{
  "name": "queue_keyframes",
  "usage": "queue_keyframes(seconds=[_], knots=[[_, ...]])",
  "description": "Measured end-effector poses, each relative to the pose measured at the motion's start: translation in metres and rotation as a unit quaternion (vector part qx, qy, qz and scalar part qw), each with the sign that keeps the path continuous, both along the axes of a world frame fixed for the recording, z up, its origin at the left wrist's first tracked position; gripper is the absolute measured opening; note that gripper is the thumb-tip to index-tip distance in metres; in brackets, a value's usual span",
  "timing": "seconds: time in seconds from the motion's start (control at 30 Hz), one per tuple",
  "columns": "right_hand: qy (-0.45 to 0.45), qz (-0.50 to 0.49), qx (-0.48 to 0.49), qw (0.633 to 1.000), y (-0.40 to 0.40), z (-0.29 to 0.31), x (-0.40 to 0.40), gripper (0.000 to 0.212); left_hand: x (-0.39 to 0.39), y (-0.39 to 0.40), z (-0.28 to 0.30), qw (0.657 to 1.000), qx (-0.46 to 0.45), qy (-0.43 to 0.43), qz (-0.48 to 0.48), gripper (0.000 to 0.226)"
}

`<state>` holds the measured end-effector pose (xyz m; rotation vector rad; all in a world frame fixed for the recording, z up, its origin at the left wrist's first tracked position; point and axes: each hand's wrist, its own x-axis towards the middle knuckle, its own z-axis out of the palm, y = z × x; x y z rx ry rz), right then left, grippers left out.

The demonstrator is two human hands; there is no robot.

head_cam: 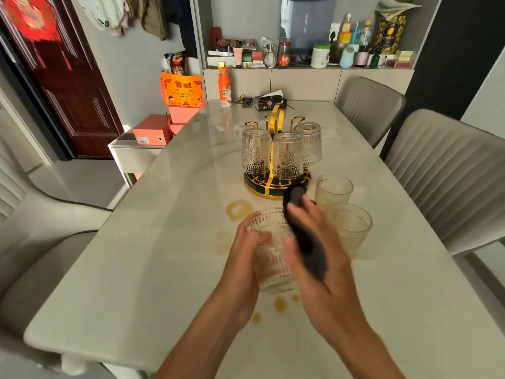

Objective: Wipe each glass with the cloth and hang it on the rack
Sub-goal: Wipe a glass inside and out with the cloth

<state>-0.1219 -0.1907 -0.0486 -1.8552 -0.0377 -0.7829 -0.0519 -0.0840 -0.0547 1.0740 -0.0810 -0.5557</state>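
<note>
My left hand (247,253) grips a ribbed clear glass (270,258), held tilted above the table. My right hand (319,242) holds a dark cloth (303,236) against the glass's right side; the hand is blurred. Beyond them stands a gold rack (276,124) on a dark round base (257,184). Three glasses hang upside down on it: one on the left (254,151), one in the middle (287,155), one on the right (308,143). Two more glasses stand upright on the table to the right, the farther one (334,190) and the nearer one (352,228).
Yellow stains (239,210) and drops (280,303) mark the pale table (153,242). An orange bottle (225,87), keys and a black box (269,102) sit at the far end. Grey chairs (448,176) stand on the right and left.
</note>
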Motion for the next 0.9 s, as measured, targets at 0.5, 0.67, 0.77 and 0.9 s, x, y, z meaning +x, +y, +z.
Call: queue_keyframes(seconds=[0.5, 0.67, 0.77, 0.9], knots=[[0.192, 0.059, -0.052, 0.978, 0.026, 0.009, -0.016, 0.070, 0.001, -0.005, 0.025, 0.979, 0.061, -0.113, 0.157, 0.024], [0.125, 0.034, 0.139, 0.982, 0.010, 0.030, 0.009, 0.069, -0.015, -0.009, 0.020, 0.983, 0.021, -0.117, 0.140, 0.042], [0.136, 0.019, 0.064, 0.988, 0.041, 0.004, -0.012, 0.070, -0.004, -0.003, 0.027, 0.981, -0.006, -0.099, 0.166, 0.027], [0.127, -0.010, 0.099, 0.987, 0.032, 0.013, 0.002, 0.068, -0.012, -0.002, 0.021, 0.982, 0.000, -0.135, 0.135, 0.039]])
